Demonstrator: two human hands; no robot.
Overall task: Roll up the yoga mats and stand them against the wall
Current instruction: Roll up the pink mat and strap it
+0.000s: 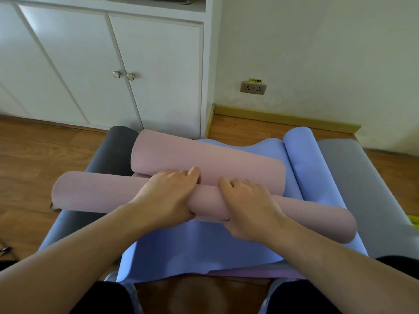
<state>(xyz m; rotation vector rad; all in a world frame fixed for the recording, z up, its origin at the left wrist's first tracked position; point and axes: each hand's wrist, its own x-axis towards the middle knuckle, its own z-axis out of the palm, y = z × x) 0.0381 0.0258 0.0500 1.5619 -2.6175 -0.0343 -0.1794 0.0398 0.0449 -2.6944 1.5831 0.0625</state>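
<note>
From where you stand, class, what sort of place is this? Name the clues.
Probably a room in a home or small studio: wooden floor, white built-in cupboard and a wall socket. Both hands grip a pink yoga mat above blue ones.

Both hands on pink mat [95, 193], rolled into tube lying crosswise. Left hand [169, 193] and right hand [246, 205] side by side at roll's middle, fingers curled over top, thumbs underneath. Pink mat's far end [204, 159] curled up just beyond roll. Blue mat [192, 250] spread beneath, its far end rolled [301, 155] at right. Grey mat [362, 177] under all, on wood floor [29, 159]. White cabinet [102, 64] and wall socket [253, 87] ahead.
</note>
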